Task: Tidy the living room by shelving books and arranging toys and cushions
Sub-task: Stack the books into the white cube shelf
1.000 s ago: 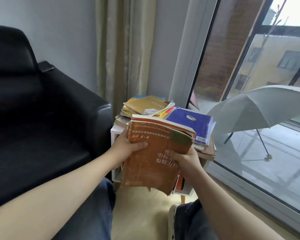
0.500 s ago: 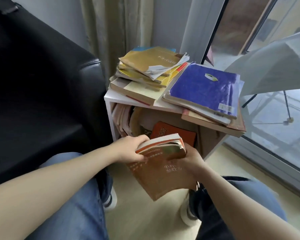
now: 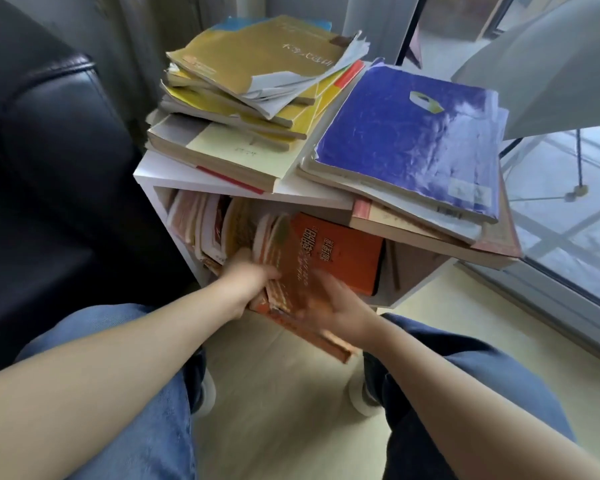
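Holds the orange book (image 3: 291, 285) at the mouth of the white shelf (image 3: 174, 174), upper end just inside the lower compartment, lower corner jutting out toward the floor. Grips its left edge with the left hand (image 3: 246, 278), fingers curled round the page block, close beside the upright books (image 3: 201, 226) packed at the compartment's left. Lays the right hand (image 3: 340, 306) across the cover lower down; too blurred to tell whether those fingers clasp the book or merely press flat on it. Lies slantwise, long axis running from upper left inside the opening to lower right outside it, cover facing up. Sits just in front of the red book (image 3: 343, 251) leaning to the right; touching or not, cannot tell. Shows a narrow slot between the upright books and the red one, straight ahead of the left hand and a little above it. Probably calls for swinging the free end up until the long axis stands upright, then pushing forward into that slot: left hand nearer the slot for steering, right hand better placed at the free end for pushing. Could snag on the curled covers of the neighbours.
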{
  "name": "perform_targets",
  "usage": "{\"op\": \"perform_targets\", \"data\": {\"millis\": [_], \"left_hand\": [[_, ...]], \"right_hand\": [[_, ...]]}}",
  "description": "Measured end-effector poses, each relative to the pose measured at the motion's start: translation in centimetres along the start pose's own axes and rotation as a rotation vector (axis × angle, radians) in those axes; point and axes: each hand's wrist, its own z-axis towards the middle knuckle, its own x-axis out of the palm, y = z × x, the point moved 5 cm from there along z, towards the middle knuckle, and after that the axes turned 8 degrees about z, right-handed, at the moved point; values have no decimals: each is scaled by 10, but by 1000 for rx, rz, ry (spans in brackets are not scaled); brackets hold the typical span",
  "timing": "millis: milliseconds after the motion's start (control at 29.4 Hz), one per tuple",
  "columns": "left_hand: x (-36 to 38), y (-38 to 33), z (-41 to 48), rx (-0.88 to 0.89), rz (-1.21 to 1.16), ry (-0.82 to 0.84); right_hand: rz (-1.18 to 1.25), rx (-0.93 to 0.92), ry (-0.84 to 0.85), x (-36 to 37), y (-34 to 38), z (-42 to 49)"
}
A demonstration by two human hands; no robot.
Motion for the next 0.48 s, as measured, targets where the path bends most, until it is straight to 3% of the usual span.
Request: {"op": "perform_targets", "data": {"millis": [102,204,306,477], "left_hand": [[7,3,0,-205,-254,50],[21,-1,-6,-307,-316,127],[31,-4,-8,-308,-333,182],[37,-17,-1,-218,-223,232]], "right_hand": [[-250,-12,-4,15,-1,-5],[-345,-35,-293,3,-3,-7],[-324,-110,-454,-10,-2,-8],[-305,-63,-467,-25,-10,1]]}}
